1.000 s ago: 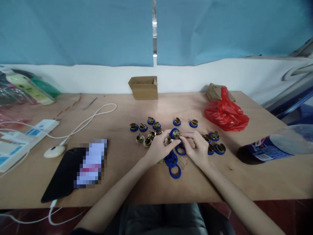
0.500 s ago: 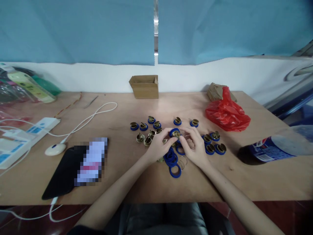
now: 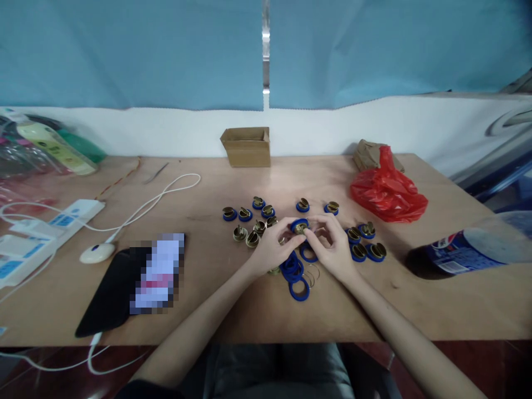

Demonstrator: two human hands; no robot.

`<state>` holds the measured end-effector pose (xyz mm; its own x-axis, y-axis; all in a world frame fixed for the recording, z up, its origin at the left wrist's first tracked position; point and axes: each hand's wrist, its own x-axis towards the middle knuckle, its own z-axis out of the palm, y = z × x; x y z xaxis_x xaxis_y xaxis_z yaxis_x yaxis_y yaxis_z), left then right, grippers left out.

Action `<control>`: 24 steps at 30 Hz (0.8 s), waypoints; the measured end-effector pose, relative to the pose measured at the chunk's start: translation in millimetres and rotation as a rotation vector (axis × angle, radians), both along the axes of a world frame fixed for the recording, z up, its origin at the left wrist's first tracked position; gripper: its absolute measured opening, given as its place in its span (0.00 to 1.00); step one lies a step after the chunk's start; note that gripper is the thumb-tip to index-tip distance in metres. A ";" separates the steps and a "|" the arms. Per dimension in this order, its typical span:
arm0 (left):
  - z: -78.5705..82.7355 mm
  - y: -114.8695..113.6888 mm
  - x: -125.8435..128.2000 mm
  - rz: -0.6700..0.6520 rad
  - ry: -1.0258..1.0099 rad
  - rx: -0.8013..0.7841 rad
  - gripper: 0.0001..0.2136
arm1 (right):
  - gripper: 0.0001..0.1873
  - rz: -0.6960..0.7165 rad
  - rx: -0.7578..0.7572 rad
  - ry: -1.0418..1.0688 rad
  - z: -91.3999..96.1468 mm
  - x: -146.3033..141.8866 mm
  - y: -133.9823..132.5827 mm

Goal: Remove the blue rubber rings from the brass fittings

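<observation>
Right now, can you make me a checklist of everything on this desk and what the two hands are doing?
Surface: wooden table, brown and flat.
Job's things: blue ring with a brass part held between both hands; loose blue rings near the wrists; ringed brass pieces and bare brass pieces spread around.
Clutter: cardboard box, red bag, bottle lying on its side, phone.
Grippers: left hand and right hand both pinch the ring.
Cables: white cable looping across the left side; power strip beside it.
Surroundings: blue curtain above a white wall.
</observation>
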<state>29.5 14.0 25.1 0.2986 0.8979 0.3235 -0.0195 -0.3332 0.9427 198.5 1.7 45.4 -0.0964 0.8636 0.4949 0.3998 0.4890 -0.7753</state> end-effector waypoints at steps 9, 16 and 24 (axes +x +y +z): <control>1.4 -1.6 0.7 -0.004 -0.006 -0.003 0.12 | 0.06 -0.076 0.051 -0.014 -8.8 1.6 3.9; 4.0 -2.1 0.1 -0.034 -0.035 -0.002 0.15 | 0.06 -0.097 0.097 -0.045 -7.1 0.1 1.6; 8.8 -4.4 0.1 0.024 0.021 0.010 0.18 | 0.06 -0.106 0.159 -0.067 -5.6 -2.0 -1.2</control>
